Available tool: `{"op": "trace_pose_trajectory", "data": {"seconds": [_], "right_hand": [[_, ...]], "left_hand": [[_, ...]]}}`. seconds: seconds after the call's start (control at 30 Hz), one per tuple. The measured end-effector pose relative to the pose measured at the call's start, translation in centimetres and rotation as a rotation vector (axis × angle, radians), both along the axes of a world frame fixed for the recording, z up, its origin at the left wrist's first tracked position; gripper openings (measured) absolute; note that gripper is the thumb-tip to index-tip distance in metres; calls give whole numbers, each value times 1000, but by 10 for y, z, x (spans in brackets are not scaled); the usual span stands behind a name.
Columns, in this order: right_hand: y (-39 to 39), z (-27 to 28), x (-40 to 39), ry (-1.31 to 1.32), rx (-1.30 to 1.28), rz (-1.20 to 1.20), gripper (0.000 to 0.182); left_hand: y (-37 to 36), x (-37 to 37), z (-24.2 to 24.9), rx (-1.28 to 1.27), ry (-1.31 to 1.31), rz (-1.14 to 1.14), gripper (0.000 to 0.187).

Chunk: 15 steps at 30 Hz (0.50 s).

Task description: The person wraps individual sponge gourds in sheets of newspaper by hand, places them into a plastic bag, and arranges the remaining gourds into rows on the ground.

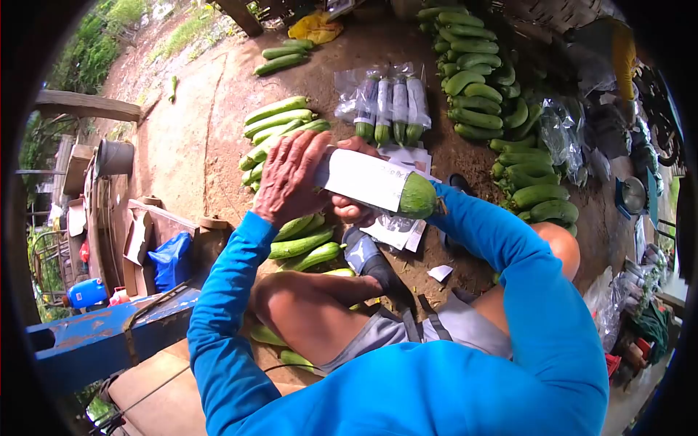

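A thick green gourd (418, 196) is held up in front of me, tilted, with its bare end pointing right. White printed paper (363, 176) is wrapped around most of its length. My left hand (291, 171) is closed over the left end of the paper, thumb hidden. From below and behind, my right hand (352, 209) supports the wrapped gourd; its fingers are partly covered. Loose paper sheets (396, 231) lie on the ground under it. Just beyond are several paper-wrapped gourds (398, 109) in clear plastic bags.
Bare green gourds lie in a row (280, 123) to the left, another group (298, 243) near my leg, and a large pile (476, 73) at right. Clear plastic (563, 127) lies beside that pile. A blue metal beam (94, 334) and grey bucket (115, 158) stand left.
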State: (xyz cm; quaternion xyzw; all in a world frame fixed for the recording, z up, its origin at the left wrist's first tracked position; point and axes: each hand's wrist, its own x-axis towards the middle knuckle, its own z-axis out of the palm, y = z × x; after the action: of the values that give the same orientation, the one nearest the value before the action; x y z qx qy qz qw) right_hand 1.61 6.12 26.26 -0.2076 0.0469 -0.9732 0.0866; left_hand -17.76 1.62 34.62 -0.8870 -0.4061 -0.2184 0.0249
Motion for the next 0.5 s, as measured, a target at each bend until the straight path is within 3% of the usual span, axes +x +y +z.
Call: {"op": "trace_pose_trajectory", "data": {"seconds": [0.03, 0.1, 0.13, 0.17, 0.23, 0.27, 0.3, 0.33, 0.37, 0.4, 0.43, 0.5], "right_hand": [[2, 5, 2, -116, 14, 6, 91], [-1, 11, -8, 31, 15, 93, 96], [-10, 27, 6, -108, -16, 15, 91], [-11, 41, 18, -178, 141, -60, 81], [-8, 54, 52, -518, 835, -300, 70], [3, 60, 65, -611, 1018, -333, 61], [20, 63, 72, -703, 1204, -220, 53], [28, 77, 73, -953, 1373, -171, 49], [42, 63, 79, -898, 1653, -143, 46], [58, 38, 90, -882, 1680, -136, 45], [76, 9, 101, -864, 1707, -135, 44], [105, -40, 111, -914, 1767, -231, 42]], "left_hand": [[-3, -4, 11, 15, 0, -15, 90], [-8, -11, 23, 5, -5, -48, 88], [-9, -12, 25, -90, -86, -62, 87], [-16, -16, 28, -189, -91, -48, 85], [-25, -18, 19, -550, -360, -93, 86], [-33, -16, 8, -828, -587, -50, 89], [-44, -6, 6, -1045, -730, 86, 94], [-50, -5, -14, -1079, -836, 143, 97], [-57, -5, -38, -1113, -941, 207, 101], [-65, -1, -50, -1189, -1008, 351, 106], [-62, -4, -69, -1153, -887, 408, 103], [-55, 3, -113, -1229, -1092, 487, 97]]}}
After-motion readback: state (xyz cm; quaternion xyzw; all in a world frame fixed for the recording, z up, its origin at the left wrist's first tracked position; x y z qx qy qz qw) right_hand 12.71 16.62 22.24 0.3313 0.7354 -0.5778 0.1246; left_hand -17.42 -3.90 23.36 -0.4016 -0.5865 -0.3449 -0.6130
